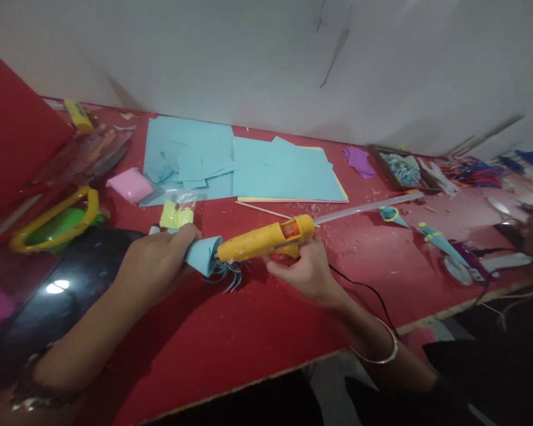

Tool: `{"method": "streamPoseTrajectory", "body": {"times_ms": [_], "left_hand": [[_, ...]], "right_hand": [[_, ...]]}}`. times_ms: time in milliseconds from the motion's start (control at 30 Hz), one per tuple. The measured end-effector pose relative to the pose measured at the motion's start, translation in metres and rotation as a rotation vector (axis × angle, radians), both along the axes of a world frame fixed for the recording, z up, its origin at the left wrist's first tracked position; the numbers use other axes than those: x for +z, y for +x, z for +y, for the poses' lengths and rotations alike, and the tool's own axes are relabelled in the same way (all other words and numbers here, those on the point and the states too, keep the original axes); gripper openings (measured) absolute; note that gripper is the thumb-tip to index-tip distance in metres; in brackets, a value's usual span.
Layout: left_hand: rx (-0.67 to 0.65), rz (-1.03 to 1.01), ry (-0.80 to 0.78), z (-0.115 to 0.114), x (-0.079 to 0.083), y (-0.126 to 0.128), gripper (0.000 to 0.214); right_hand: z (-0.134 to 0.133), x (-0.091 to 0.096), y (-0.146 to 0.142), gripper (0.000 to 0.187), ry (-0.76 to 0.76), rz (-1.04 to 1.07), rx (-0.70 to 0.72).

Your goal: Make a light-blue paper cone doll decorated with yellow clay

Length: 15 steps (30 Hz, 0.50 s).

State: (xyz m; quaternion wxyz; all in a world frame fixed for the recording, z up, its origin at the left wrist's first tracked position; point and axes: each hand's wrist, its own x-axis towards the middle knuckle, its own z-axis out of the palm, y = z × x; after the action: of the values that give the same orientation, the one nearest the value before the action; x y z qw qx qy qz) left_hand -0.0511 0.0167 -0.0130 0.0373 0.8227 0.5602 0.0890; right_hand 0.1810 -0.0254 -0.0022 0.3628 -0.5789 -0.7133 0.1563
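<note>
Toward the left side of the red bench [249,331], the left hand [153,263] is closed around a light blue rolled paper cone [203,254], held over the middle of the top. A yellow plastic hot glue gun [266,239] points its nozzle into the cone's open mouth, seemingly touching it. The right hand [304,272] grips the gun's handle, and a thin black cord [364,290] trails toward the front edge.

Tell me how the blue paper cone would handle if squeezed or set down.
The paper cone, held in the left hand, looks thin and hollow, so probably light and easily crushed. Set down, its tapered shape would likely roll in a curve.
</note>
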Motion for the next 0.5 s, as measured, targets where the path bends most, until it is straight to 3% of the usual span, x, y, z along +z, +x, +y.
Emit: {"method": "streamPoseTrajectory", "body": {"times_ms": [200, 500], "left_hand": [[0.045, 0.279, -0.014, -0.001, 0.008, 0.003, 0.021], [0.035, 0.307, -0.078, -0.001, 0.013, 0.005, 0.025]], "right_hand": [[-0.001, -0.001, 0.0, 0.021, -0.098, 0.025, 0.024], [0.002, 0.003, 0.004, 0.02, -0.149, -0.098, 0.049]]}}
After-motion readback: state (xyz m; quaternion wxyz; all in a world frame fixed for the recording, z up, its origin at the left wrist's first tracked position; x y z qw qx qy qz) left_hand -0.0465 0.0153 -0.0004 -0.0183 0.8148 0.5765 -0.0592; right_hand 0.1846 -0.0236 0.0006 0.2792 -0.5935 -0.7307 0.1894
